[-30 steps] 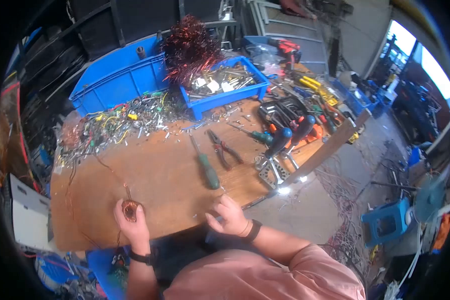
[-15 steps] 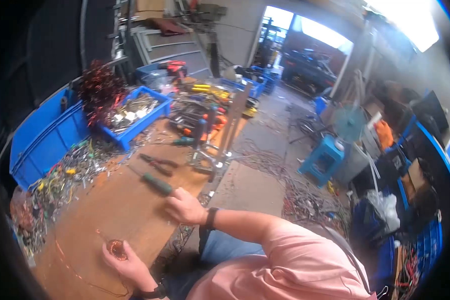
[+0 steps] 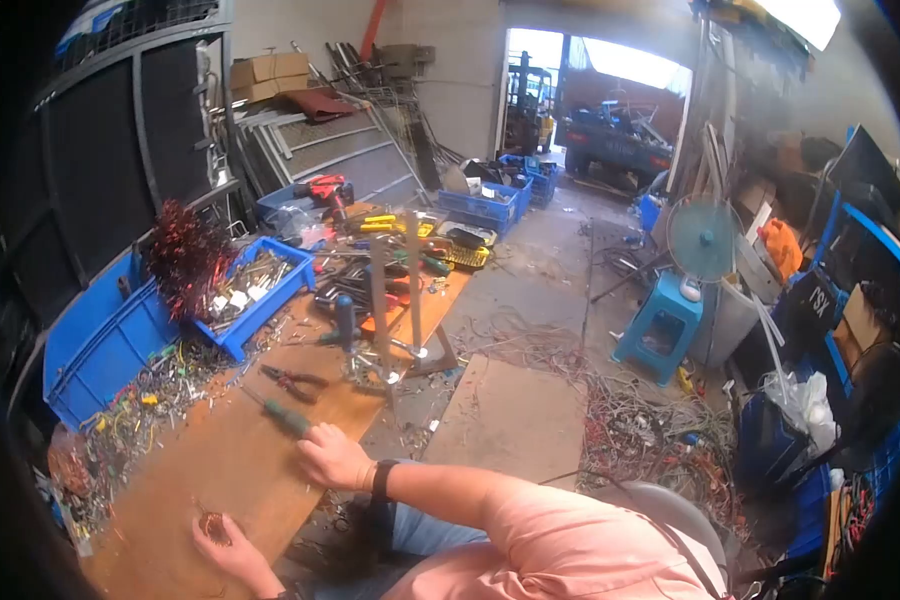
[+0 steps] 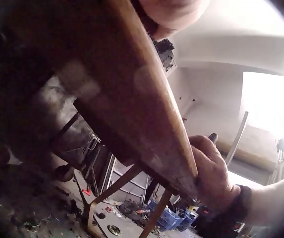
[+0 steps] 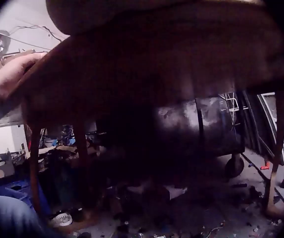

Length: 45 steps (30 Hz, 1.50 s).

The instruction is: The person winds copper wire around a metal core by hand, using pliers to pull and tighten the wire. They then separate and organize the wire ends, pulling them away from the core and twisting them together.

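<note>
You are at a wooden table in a cluttered workshop. Loose scraps spread along its left side, below a tall blue bin. A low blue tray of metal bits sits farther up the table, with a tangle of dark red wire beside it. Hand tools crowd the far end. Beyond the table, cables cover part of the floor, a fan stands behind a blue stool, and bright light comes through the open doorway.

Your left hand grasps a small copper coil at the near end of the table, the coil sitting between thumb and fingers. Your right hand is at the table's edge, its bent fingers at the handle end of a green screwdriver; you cannot tell whether they close round it. Red-handled pliers lie just beyond the screwdriver.
</note>
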### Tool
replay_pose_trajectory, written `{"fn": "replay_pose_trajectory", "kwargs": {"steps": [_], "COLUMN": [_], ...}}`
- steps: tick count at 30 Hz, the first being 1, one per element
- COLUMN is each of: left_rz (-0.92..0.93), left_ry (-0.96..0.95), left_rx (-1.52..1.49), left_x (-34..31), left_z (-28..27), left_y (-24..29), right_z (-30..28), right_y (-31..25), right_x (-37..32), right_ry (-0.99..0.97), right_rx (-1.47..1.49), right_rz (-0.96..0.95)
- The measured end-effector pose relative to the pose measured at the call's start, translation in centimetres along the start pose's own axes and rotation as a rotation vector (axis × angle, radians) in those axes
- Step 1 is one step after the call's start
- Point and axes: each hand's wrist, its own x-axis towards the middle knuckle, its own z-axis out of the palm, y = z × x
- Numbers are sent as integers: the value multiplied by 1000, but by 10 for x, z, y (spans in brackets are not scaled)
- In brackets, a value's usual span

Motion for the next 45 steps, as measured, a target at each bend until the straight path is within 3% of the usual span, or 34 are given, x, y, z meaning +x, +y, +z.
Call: {"fn": "replay_pose_trajectory", "kwargs": {"steps": [9, 23, 36, 45], "left_rz": [178, 85, 4, 133], "left_ry": [97, 32, 49, 37], "left_rx": [52, 7, 72, 167], "left_x": [2, -1, -1, 3], "left_z": [-2, 2, 0, -1], "left_y": [46, 13, 30, 32], "right_z": [-4, -7, -7, -5], "right_y": [3, 13, 7, 7], "right_x": [-4, -5, -2, -3], "right_ry": [20, 9, -4, -1], "right_rx": [88, 216, 186, 167], "right_rz": [21, 5, 26, 39]}}
